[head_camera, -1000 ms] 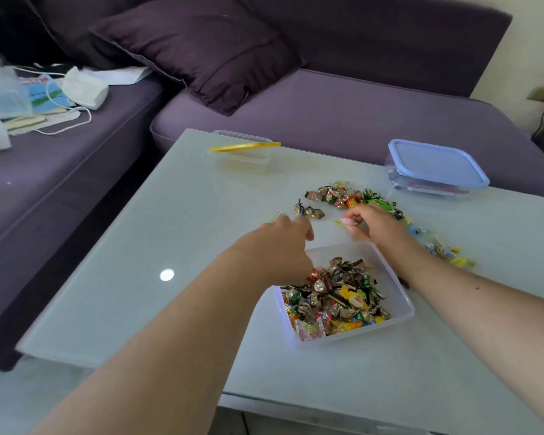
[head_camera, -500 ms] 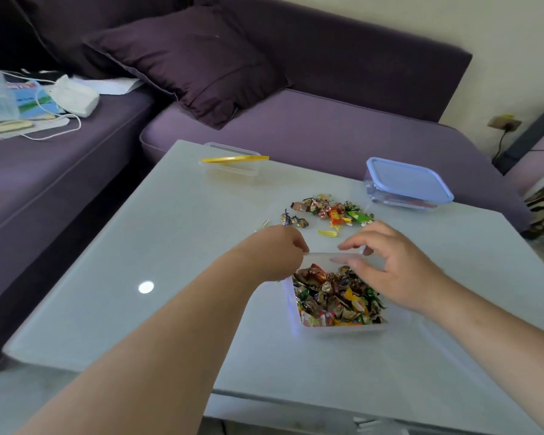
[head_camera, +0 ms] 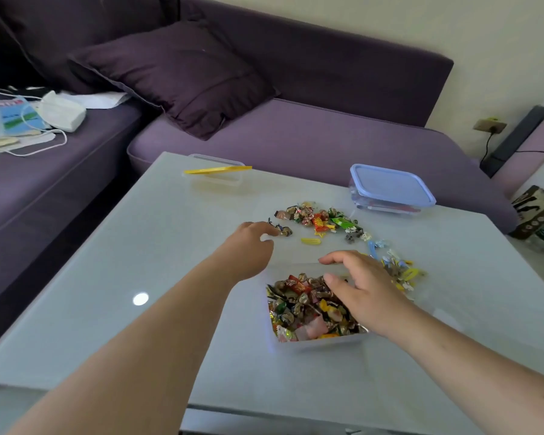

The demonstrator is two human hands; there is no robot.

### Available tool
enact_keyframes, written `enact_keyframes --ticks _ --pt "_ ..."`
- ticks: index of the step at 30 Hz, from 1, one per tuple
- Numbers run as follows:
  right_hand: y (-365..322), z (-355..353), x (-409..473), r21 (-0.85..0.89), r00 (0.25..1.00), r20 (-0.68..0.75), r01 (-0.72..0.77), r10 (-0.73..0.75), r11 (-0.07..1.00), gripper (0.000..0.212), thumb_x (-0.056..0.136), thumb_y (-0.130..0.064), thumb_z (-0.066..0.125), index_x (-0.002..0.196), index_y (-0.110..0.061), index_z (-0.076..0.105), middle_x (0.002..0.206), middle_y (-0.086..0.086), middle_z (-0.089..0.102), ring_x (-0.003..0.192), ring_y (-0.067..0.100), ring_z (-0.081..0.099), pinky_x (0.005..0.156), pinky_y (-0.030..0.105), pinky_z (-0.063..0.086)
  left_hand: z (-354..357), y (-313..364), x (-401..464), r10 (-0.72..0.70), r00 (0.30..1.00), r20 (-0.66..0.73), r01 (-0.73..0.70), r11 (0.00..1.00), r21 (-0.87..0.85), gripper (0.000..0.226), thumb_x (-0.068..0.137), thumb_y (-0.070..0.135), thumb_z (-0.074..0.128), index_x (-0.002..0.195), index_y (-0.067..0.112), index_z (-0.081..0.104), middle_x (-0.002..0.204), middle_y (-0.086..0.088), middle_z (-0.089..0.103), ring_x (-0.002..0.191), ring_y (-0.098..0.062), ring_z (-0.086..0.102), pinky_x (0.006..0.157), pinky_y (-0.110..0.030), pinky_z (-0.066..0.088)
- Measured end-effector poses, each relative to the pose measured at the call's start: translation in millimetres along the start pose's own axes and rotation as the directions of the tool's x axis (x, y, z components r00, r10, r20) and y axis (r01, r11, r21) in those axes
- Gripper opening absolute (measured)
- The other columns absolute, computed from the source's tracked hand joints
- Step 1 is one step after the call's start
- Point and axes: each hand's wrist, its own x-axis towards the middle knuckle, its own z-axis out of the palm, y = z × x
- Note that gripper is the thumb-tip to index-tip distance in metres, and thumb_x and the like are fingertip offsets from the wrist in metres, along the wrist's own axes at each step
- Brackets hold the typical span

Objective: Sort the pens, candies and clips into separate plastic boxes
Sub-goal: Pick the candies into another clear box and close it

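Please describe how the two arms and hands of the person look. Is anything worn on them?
Both forearms are bare: no sleeves, watch, bracelet or gloves show. The left hand and the right hand show no rings in this view. The nails look short and unpainted.

The left hand (head_camera: 248, 246) is reaching out from the near corner of the clear plastic box of wrapped candies (head_camera: 308, 309) toward two dark loose candies (head_camera: 283, 230) on the bench, while the right hand (head_camera: 363, 290), fingers spread, is hovering lower over that box.
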Motion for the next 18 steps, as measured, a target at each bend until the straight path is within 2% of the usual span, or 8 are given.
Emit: enact_keyframes --ticks 1,2,4,6,10,14,16,18 --pt "1 -2 7 0.071 1.0 0.019 -0.016 0.014 0.997 0.032 0.093 -0.059 0.045 0.117 -0.046 0.061 0.116 -0.037 0.056 0.105 -0.012 0.052 0.092 0.024 0.041 1 -2 3 -0.013 1.0 0.016 0.013 0.999 -0.041 0.037 0.1 0.027 0.041 0.13 0.044 0.056 0.149 0.006 0.039 0.091 -0.011 0.06 0.064 -0.022 0.047" --pt "3 -4 14 0.129 0.999 0.032 -0.03 0.026 0.991 0.025 0.097 -0.053 0.048 0.114 -0.045 0.063 0.115 -0.036 0.059 0.108 -0.015 0.052 0.089 0.02 0.041 3 -4 6 -0.009 0.999 0.037 0.011 0.999 -0.046 0.04 0.101 0.025 0.04 0.133 0.045 0.053 0.153 0.006 0.037 0.102 -0.014 0.06 0.071 -0.024 0.049" --pt "9 -9 32 0.173 0.999 0.014 -0.041 0.039 0.984 0.016 0.102 -0.041 0.051 0.108 -0.042 0.066 0.11 -0.033 0.062 0.108 -0.019 0.05 0.085 0.016 0.039 7 -5 12 0.017 0.997 0.074 -0.018 1.0 0.011 0.047 0.1 0.022 0.039 0.139 0.048 0.047 0.163 0.01 0.025 0.138 -0.022 0.04 0.102 -0.036 0.045" --pt "15 -11 53 0.168 0.998 -0.022 -0.055 0.059 0.984 0.014 0.103 -0.032 0.053 0.105 -0.042 0.063 0.108 -0.026 0.062 0.104 -0.013 0.053 0.082 0.016 0.039 10 -1 18 0.039 0.995 0.096 -0.042 0.999 0.034 0.052 0.1 0.021 0.039 0.143 0.05 0.041 0.166 0.014 0.015 0.149 -0.025 0.026 0.112 -0.048 0.038" --pt "29 -9 95 0.078 0.997 0.002 -0.078 0.078 0.994 0.028 0.1 -0.026 0.059 0.119 -0.046 0.055 0.12 -0.02 0.054 0.1 -0.001 0.054 0.076 0.017 0.039 14 4 32 0.055 0.987 0.15 -0.065 0.996 0.067 0.056 0.098 0.02 0.037 0.142 0.055 0.038 0.166 0.021 0.008 0.15 -0.026 0.021 0.111 -0.053 0.038" --pt "31 -4 129 -0.126 0.996 0.086 -0.016 0.027 0.992 0.062 0.095 -0.026 0.062 0.149 -0.046 0.037 0.152 -0.011 0.043 0.131 0.015 0.047 0.104 0.035 0.044 22 -1 42 0.074 0.989 0.129 -0.104 0.963 0.248 0.059 0.095 0.02 0.038 0.138 0.061 0.041 0.161 0.024 0.025 0.144 -0.023 0.024 0.112 -0.049 0.024" --pt "28 0 143 -0.231 0.991 0.133 0.017 0.014 0.973 0.067 0.094 -0.028 0.061 0.151 -0.047 0.032 0.156 -0.008 0.044 0.137 0.024 0.044 0.108 0.044 0.044 26 -4 47 0.092 0.992 0.085 -0.115 0.938 0.327 0.058 0.093 0.024 0.043 0.137 0.062 0.042 0.155 0.022 0.035 0.138 -0.024 0.029 0.106 -0.047 0.025" --pt "27 5 152 -0.32 0.988 0.151 0.062 -0.014 0.945 0.062 0.092 -0.032 0.061 0.149 -0.044 0.038 0.152 -0.008 0.048 0.134 0.027 0.047 0.105 0.045 0.045 28 -6 49 0.102 0.993 0.068 -0.12 0.92 0.372 0.053 0.093 0.032 0.048 0.136 0.062 0.043 0.147 0.017 0.041 0.132 -0.026 0.033 0.102 -0.046 0.03"
